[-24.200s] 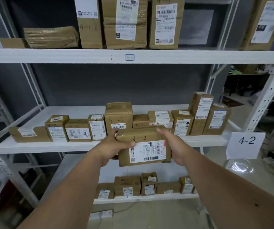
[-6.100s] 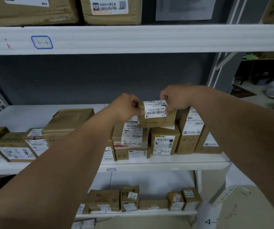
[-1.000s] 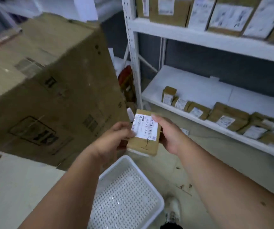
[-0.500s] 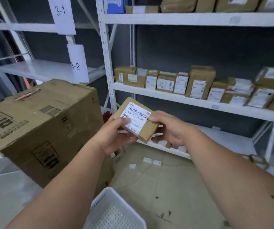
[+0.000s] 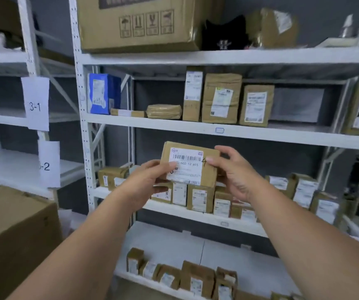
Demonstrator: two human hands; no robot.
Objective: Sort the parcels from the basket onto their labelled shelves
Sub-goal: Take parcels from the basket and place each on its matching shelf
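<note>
I hold a small brown parcel with a white barcode label and a handwritten "4" up in front of the white shelving unit. My left hand grips its left edge, thumb over the label's lower corner. My right hand grips its right edge. The parcel hangs in front of the middle shelf level, which carries a row of several brown parcels. The basket is out of view.
Above, a shelf holds a blue box and taller brown parcels. The bottom shelf has several small parcels. Paper signs "3-1" and "-2" hang on the left rack. A big carton stands at lower left.
My view has risen and turned to the shelving. Both hands lifted the parcel and turned it level in front of the middle shelf. The basket dropped out of view.
</note>
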